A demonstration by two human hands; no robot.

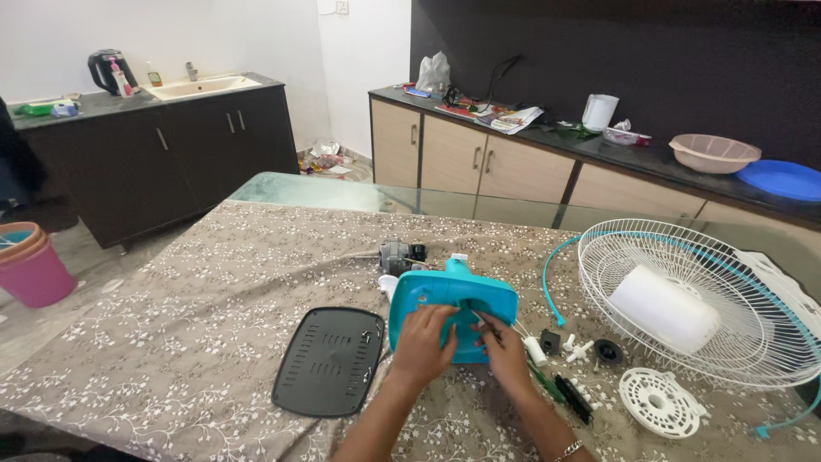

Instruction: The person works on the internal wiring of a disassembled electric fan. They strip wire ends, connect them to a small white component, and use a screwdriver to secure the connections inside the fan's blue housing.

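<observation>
**Teal fan housing held under both hands near the front edge of the table**

A teal plastic housing (pixel 453 310) of a dismantled fan is laid on the patterned cloth of the table (pixel 197 316), a little right of the middle and close to the front edge. Its long axis is set nearly parallel to that front edge, with a small rise toward the left, and a short neck is pointed toward the far edge.

The housing is found directly under the fingers, just beyond the palms, so both hands are equally near to it. The left hand (pixel 422 346) is pressed flat on the front face of the housing, with the fingers spread a little and curled over the surface; nothing is clamped by them. The right hand (pixel 505 352) is brought in from the right side, and its fingers are drawn together at the middle of the housing. A thin object seems to be pinched there, but it cannot be told with certainty. Both forearms are stretched out from the front edge, and they are angled toward each other.

A black vented cover (pixel 329 361) is laid just left of the housing. A grey motor (pixel 400 255) is seen behind it. Small white and black parts (pixel 575 349) are scattered to the right, and a white wire guard (pixel 701 304) is placed near the right edge.
</observation>
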